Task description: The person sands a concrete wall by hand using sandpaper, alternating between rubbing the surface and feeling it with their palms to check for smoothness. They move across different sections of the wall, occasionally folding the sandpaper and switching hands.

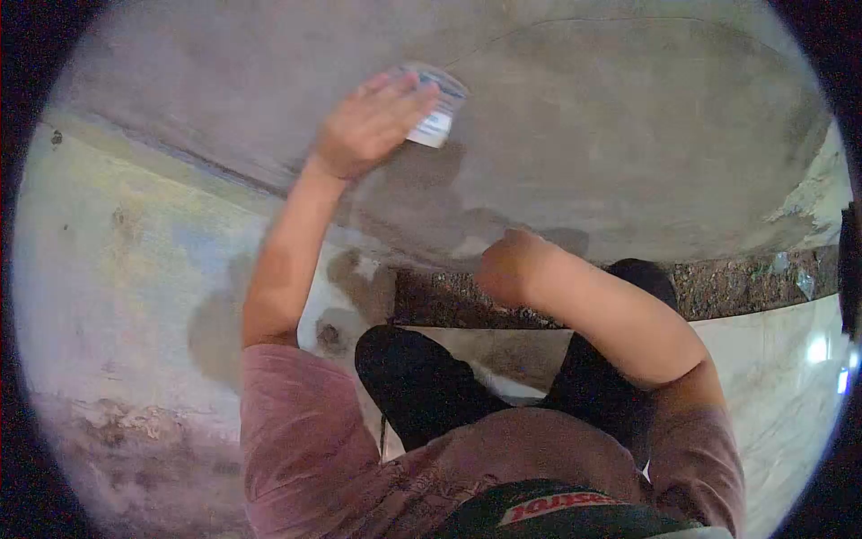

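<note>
My left hand [377,124] lies flat over a small white sheet with blue print [437,126], holding it against the grey plastered wall [575,135]. The sheet looks like the printed backing of sandpaper, and its rough side, if any, is hidden. Slight blur softens the fingers. Lower and to the right, my right hand [514,268] is closed, with its fingers curled in front of the wall's lower edge. Whatever it may hold cannot be made out.
A pale, stained wall [135,260] meets the grey one at the left. Along the grey wall's foot runs a dark, rough strip [736,286] with bits of clear plastic [805,286]. My bent knees [404,377] are close below the hands. Pale floor [781,377] shows at the right.
</note>
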The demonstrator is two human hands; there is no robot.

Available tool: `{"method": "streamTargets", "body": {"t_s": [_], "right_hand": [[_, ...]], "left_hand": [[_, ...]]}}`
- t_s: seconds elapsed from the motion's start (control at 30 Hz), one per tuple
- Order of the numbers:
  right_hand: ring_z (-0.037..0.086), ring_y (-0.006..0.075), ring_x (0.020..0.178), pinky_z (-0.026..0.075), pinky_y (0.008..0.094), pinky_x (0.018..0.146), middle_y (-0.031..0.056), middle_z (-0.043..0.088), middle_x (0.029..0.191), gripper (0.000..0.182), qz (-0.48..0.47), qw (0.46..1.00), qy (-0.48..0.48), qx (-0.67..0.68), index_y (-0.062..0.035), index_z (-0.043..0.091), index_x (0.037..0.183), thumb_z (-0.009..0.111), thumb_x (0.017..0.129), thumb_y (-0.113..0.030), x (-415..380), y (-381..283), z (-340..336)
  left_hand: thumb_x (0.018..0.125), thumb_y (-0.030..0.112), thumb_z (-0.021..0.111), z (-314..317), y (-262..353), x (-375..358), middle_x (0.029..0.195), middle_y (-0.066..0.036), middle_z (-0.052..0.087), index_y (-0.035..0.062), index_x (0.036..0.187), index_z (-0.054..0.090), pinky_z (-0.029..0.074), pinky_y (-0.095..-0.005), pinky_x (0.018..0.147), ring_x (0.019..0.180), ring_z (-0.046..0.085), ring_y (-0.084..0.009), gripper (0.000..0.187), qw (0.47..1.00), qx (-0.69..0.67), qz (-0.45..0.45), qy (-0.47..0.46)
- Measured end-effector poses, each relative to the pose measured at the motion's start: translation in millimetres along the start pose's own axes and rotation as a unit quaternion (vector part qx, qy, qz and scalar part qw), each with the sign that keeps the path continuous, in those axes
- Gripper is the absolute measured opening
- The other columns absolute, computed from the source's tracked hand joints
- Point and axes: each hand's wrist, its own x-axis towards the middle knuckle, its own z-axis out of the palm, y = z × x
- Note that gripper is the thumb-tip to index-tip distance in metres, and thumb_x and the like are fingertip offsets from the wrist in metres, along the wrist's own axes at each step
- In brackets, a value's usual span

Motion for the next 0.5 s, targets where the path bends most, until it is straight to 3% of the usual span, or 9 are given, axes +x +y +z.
{"method": "streamTargets", "body": {"t_s": [0.03,0.07,0.17,0.2,0.37,0.43,0.47,0.5], "right_hand": [[0.076,0.0339,0.102,0.061,0.0489,0.089,0.015,0.079,0.102,0.023,-0.001,0.989,0.146,-0.016,-0.0072,0.082,0.096,0.077,0.084,-0.026,-1.5,-1.7,8.4],[0.076,0.0339,0.102,0.061,0.0489,0.089,0.015,0.079,0.102,0.023,0.0,0.989,0.146,-0.012,-0.0072,0.082,0.096,0.077,0.084,-0.026,-1.2,-3.1,10.3],[0.076,0.0343,0.101,0.061,0.0488,0.088,0.0152,0.079,0.102,0.022,0.002,0.999,0.051,-0.004,-0.0072,0.082,0.097,0.076,0.085,-0.025,-0.4,-8.2,13.7],[0.076,0.0345,0.101,0.061,0.0488,0.088,0.0153,0.079,0.102,0.022,0.003,1.0,0.017,-0.005,-0.0072,0.082,0.097,0.075,0.085,-0.024,-1.6,-5.5,13.2],[0.077,0.0351,0.099,0.061,0.0488,0.087,0.0156,0.079,0.102,0.022,0.008,0.99,-0.139,-0.003,-0.0071,0.082,0.098,0.073,0.085,-0.023,6.0,0.1,6.0],[0.077,0.0354,0.098,0.061,0.0488,0.086,0.0157,0.079,0.103,0.022,0.014,0.979,-0.201,-0.01,-0.0071,0.082,0.098,0.073,0.085,-0.022,11.3,7.4,-5.2],[0.077,0.0354,0.098,0.061,0.0488,0.086,0.0157,0.079,0.103,0.022,0.013,0.979,-0.203,-0.013,-0.0071,0.082,0.098,0.073,0.085,-0.022,10.6,7.9,-7.7],[0.077,0.0353,0.099,0.061,0.0488,0.086,0.0157,0.079,0.103,0.022,0.012,0.98,-0.196,-0.016,-0.007,0.082,0.099,0.073,0.085,-0.022,10.4,9.2,-9.4]], "left_hand": [[0.093,0.017,0.064,-6.3,-1.2,2.8,0.14,-0.004,0.07,0.0121,0.134,0.072,0.049,-0.0431,0.112,0.134,0.063,-0.0269,0.043,1.0,0.012,0.003,-0.011],[0.093,0.016,0.064,-8.2,-13.7,4.7,0.141,-0.004,0.069,0.0123,0.135,0.072,0.05,-0.0438,0.111,0.135,0.062,-0.0286,0.044,0.996,0.048,-0.039,0.059],[0.093,0.016,0.064,4.3,-2.9,12.9,0.142,-0.004,0.069,0.0118,0.136,0.071,0.049,-0.0447,0.112,0.138,0.06,-0.0294,0.044,0.995,0.078,-0.033,0.059],[0.093,0.017,0.065,-0.9,1.4,15.6,0.143,-0.004,0.068,0.0122,0.137,0.07,0.047,-0.0447,0.114,0.14,0.058,-0.0299,0.045,0.998,-0.015,0.052,-0.025],[0.094,0.018,0.064,-17.4,-29.0,25.5,0.141,-0.003,0.069,0.0129,0.136,0.07,0.046,-0.0462,0.117,0.137,0.06,-0.0282,0.043,0.995,0.082,-0.027,0.057],[0.094,0.019,0.064,-5.6,-9.6,25.6,0.14,-0.003,0.07,0.0127,0.133,0.071,0.048,-0.0459,0.114,0.136,0.061,-0.0265,0.04,0.996,-0.047,0.061,-0.033],[0.093,0.018,0.064,-5.3,-5.1,29.2,0.138,-0.002,0.071,0.0133,0.132,0.071,0.05,-0.044,0.111,0.134,0.063,-0.025,0.04,0.987,0.002,0.157,-0.045],[0.093,0.018,0.064,-7.8,-7.7,34.0,0.138,-0.002,0.071,0.0133,0.132,0.071,0.05,-0.044,0.111,0.134,0.063,-0.025,0.04,0.987,0.002,0.156,-0.044]]}}
